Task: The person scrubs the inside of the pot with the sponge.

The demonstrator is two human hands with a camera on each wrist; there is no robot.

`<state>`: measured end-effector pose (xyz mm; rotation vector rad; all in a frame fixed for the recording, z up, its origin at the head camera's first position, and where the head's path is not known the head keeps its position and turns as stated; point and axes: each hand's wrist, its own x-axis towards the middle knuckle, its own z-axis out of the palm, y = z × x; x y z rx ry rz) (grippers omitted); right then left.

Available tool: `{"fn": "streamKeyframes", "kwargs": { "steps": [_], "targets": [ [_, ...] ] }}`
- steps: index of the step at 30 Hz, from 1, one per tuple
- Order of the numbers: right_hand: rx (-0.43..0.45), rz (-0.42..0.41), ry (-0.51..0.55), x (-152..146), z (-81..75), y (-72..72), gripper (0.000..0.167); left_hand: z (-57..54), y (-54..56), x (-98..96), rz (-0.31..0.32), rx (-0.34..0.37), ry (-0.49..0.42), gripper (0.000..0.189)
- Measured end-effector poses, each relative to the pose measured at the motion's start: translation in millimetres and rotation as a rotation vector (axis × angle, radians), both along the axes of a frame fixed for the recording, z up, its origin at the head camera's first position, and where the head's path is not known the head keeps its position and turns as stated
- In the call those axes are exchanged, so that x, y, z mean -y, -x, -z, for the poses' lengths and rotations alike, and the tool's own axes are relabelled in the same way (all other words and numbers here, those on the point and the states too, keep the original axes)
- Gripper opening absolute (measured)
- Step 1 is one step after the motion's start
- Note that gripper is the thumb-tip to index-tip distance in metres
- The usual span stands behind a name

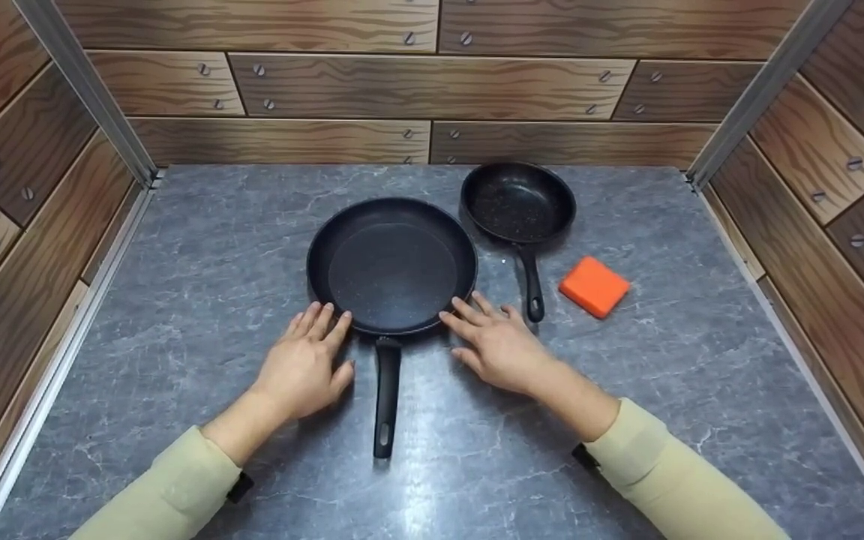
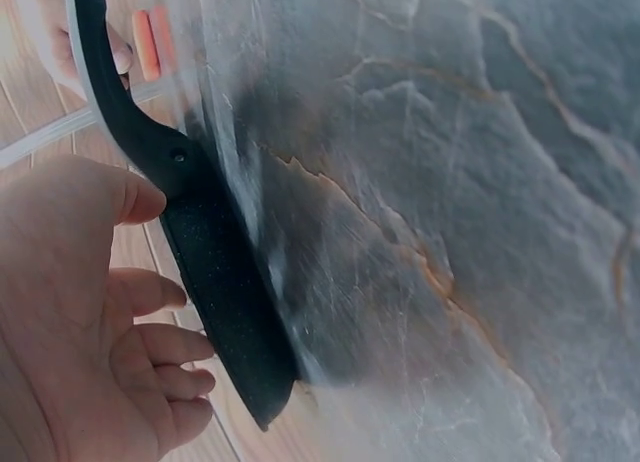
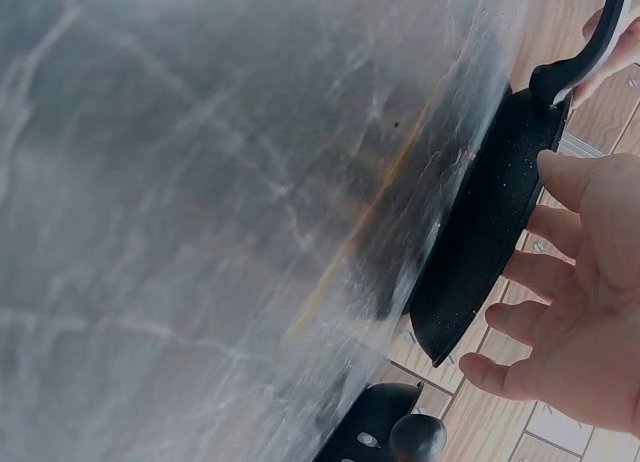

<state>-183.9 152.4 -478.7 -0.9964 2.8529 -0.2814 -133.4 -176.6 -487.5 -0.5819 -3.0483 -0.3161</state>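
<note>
A large black frying pan (image 1: pixel 394 262) lies flat on the table, its handle (image 1: pixel 387 397) pointing toward me. My left hand (image 1: pixel 301 367) has its fingers extended at the pan's near left rim. At the near right rim, the fingertips of my right hand (image 1: pixel 503 345) reach the edge with the fingers spread. Both wrist views show the pan's side wall (image 2: pixel 225 292) close to the fingers; neither hand grips it. Behind and to the right stands a smaller black frying pan (image 1: pixel 518 202), its handle also toward me. An orange sponge (image 1: pixel 595 286) lies right of that handle.
The grey marble-patterned table (image 1: pixel 214 240) has wood-patterned panels (image 1: pixel 432 82) at its back and sides. Metal posts (image 1: pixel 762 97) rise at the back corners. The small pan's handle (image 1: pixel 533 289) lies just beyond my right hand.
</note>
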Motion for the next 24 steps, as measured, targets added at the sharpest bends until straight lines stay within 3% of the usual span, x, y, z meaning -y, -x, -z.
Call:
{"fn": "streamKeyframes", "kwargs": {
  "steps": [9,16,24],
  "targets": [
    [0.021,-0.004,-0.013,0.1,1.2,-1.3,0.062,-4.1,-8.5,0.0,-0.026,-0.057,-0.096,0.071],
    [0.008,-0.013,0.013,-4.1,0.4,-1.4,0.063,-10.1,-13.3,-3.8,-0.081,0.008,-0.224,0.076],
    [-0.092,-0.017,0.16,-22.0,-12.4,0.5,0.061,-12.8,-17.0,-5.5,-0.094,0.029,-0.38,0.076]
  ]
}}
